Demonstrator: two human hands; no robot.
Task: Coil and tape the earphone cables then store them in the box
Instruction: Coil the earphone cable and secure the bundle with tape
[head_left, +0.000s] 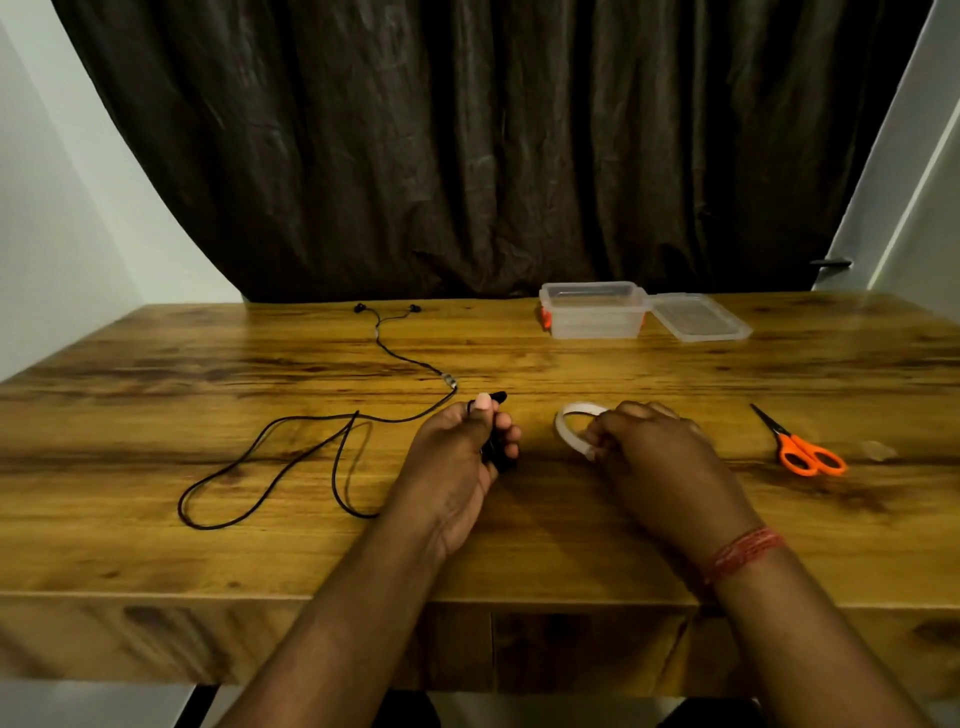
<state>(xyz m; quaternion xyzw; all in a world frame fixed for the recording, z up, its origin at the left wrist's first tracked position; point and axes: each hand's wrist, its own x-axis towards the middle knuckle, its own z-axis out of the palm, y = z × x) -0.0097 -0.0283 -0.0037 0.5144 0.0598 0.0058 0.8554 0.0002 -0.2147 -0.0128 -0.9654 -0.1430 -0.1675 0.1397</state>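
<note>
- The left hand (462, 447) pinched a black earphone cable (291, 457), which trailed toward nine o'clock.
- The right hand (644, 441) gripped a tape roll (569, 423).
- A clear box (595, 310) sat open at one o'clock.
- Orange scissors (802, 447) lay at three o'clock.

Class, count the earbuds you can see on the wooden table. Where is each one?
2. Both small black earbuds lie at the table's far edge by the dark curtain: one on the left, one on the right, joined by the thin black cable. None seem hidden.
</note>
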